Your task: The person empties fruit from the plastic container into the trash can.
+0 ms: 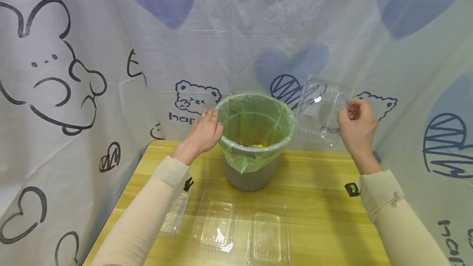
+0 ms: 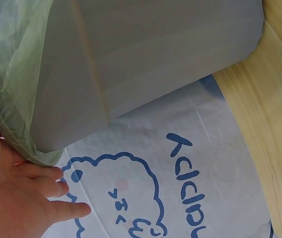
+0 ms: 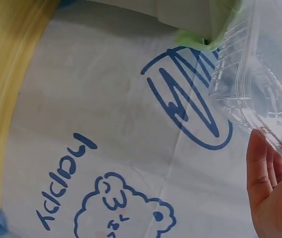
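Observation:
A grey bin [image 1: 251,177] lined with a thin green bag [image 1: 242,160] stands on the wooden table. My left hand [image 1: 205,132] rests at the left side of the bin's rim; the left wrist view has this hand [image 2: 24,201] against the bag's folded edge, fingers extended. Up to the right of the bin, my right hand [image 1: 357,124] pinches a clear plastic container [image 1: 318,108] by its edge. From the right wrist, the ribbed container [image 3: 252,89] appears between thumb and fingers, overlapping the bin's rim. Inside the bin, a small yellow item [image 1: 260,145] shows low down.
Two clear plastic containers, a middle one [image 1: 216,223] and a right one [image 1: 269,233], lie on the table [image 1: 318,200] in front of the bin. Another clear container [image 1: 175,214] is partly hidden by my left forearm. A printed white curtain [image 1: 229,48] surrounds the table.

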Motion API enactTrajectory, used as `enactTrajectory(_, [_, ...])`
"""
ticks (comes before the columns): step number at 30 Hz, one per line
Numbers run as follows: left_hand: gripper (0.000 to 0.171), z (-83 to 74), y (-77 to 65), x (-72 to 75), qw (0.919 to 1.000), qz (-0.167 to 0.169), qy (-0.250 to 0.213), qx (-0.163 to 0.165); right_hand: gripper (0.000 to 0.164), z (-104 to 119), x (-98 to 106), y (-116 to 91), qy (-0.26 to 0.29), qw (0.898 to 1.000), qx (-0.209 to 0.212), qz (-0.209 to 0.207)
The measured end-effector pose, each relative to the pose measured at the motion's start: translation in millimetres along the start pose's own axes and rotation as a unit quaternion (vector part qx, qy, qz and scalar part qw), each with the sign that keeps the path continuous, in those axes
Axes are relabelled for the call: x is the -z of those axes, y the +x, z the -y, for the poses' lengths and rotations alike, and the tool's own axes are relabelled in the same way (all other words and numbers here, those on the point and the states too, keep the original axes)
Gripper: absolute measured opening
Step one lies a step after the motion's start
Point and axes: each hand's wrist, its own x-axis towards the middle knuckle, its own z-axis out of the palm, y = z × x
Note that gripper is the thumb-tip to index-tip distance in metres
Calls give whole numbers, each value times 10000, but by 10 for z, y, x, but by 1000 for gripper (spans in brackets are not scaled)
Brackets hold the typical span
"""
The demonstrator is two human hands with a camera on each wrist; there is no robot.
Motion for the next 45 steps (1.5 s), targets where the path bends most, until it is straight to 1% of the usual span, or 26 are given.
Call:
enactTrajectory(7, [70,9,-6,-2,10000,-10,7,9,16,-162,31,-103,87,9995,-250,166])
enactTrajectory(9, [70,8,-9,-1,10000,0,4,3,15,-222,47,-146,101,9991,-344,228])
enactTrajectory(12, [70,7,-13,1,10000,9,-8,-8,15,-298,72,-220,184,9987,-363,294])
enactTrajectory(19, [70,5,-14,12,10000,-14,-24,-38,19,-430,137,-426,-119,9986,-320,407])
enactTrajectory(24, [70,7,-9,14,10000,-35,13,-63,22,-567,152,-610,-235,9974,-500,465])
enactTrajectory(28, [70,9,-9,10,10000,-18,13,-56,25,-690,156,-769,-327,9947,-801,559])
enactTrajectory(35, [70,12,-14,-2,10000,-50,0,-52,26,-937,173,-1091,-217,9884,-1310,737])
enactTrajectory(39, [70,7,-17,-2,10000,-25,16,-64,24,-1078,203,-1292,-458,9862,-1375,794])
enactTrajectory(42, [70,9,-18,2,10000,-36,17,-69,23,-1149,218,-1400,-636,9850,-1340,881])
enactTrajectory(45, [70,13,-17,9,10000,-47,0,-54,23,-1191,225,-1492,-721,9822,-1396,1027])
